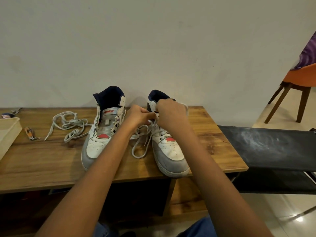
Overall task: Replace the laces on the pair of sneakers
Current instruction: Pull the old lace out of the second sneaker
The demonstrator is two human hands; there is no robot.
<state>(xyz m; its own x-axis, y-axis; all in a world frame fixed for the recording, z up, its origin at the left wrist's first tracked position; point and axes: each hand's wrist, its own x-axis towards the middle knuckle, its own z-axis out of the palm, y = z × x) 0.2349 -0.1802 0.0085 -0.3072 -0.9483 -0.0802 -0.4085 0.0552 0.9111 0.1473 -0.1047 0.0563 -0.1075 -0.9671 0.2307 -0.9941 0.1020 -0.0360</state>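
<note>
On the table [42, 161], the right sneaker [168, 151] was worked at its upper eyelets, its lace [139, 147] pinched by the left hand [138, 116] and right hand [171, 115], while the left sneaker [104, 134] stood unlaced beside it, a loose lace [68, 127] lying further left.

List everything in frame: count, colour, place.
sneakers: 2, white/grey/red, on table; left unlaced, right partly laced
loose lace: 1, off-white, left of sneakers
lace in right sneaker: 1, white
wooden table: 1, brown
tray: 1, cream, left edge
nail clipper: 1, beside tray
keychain: 1, back left
black bench: 1, right
chair: 1, orange, far right
left hand: pinches lace
right hand: grips lace at right sneaker's eyelets
</note>
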